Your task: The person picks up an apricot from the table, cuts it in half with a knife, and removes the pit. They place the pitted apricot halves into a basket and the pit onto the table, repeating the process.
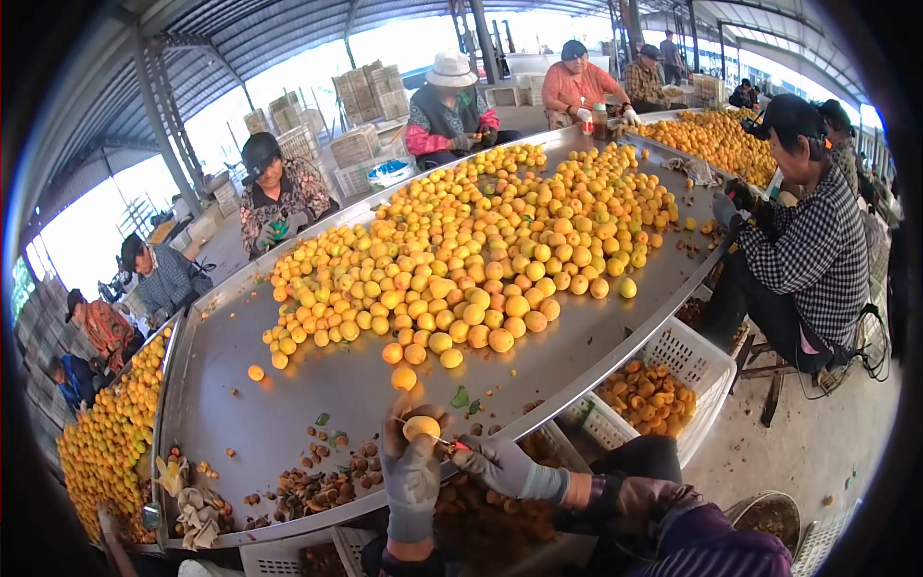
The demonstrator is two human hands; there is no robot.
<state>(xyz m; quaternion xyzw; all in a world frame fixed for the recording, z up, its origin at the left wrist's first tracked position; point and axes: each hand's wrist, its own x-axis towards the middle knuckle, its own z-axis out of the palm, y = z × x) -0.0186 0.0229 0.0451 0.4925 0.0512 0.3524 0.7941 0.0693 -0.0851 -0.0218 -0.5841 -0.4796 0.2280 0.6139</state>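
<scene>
In grey work gloves, both hands meet over the near edge of the metal table. My left hand (pixel 411 469) grips an apricot (pixel 421 428) between thumb and fingers. My right hand (pixel 501 465) holds a small red-handled tool (pixel 458 447), its thin metal tip against the apricot; the exact shape of the tip is hard to make out. Just beyond my fingers a single apricot (pixel 404 378) lies on the table. A large heap of whole apricots (pixel 461 267) spreads behind it. Left of my left hand, apricot stones (pixel 317 487) are scattered along the table's edge.
The metal table (pixel 223 404) has a raised rim. White plastic crates (pixel 703 360) stand below it on the right, one with halved apricots (pixel 649 393). A crumpled cloth (pixel 198 512) lies at the left corner. Several co-workers sit around, including a person in a checked shirt (pixel 807 238).
</scene>
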